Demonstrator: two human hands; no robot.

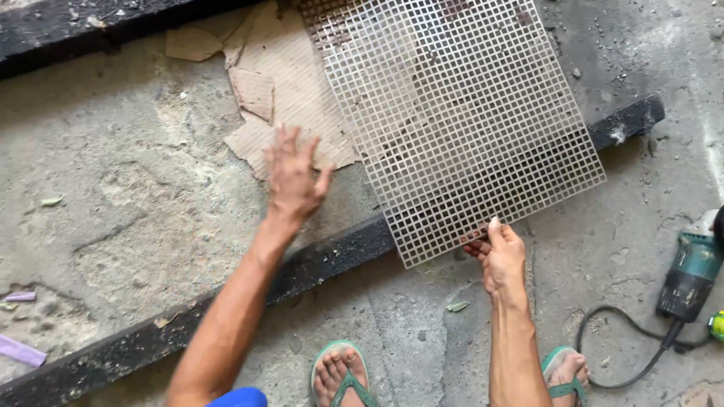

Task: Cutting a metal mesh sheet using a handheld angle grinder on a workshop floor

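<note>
A square metal grid panel (460,120) with small square holes lies tilted over the floor, its near edge resting across a black bar (317,264). My right hand (499,256) pinches the panel's near edge, thumb on top. My left hand (292,175) hovers open with fingers spread, left of the panel, above torn brown cardboard (279,83) that lies partly under the grid. It holds nothing.
A teal angle grinder (694,275) with a black cord (626,354) lies at the right. My feet in green flip-flops (343,377) stand on the rough concrete floor (121,203). Another dark beam (75,30) runs along the top left. Purple scraps (19,350) lie at the left edge.
</note>
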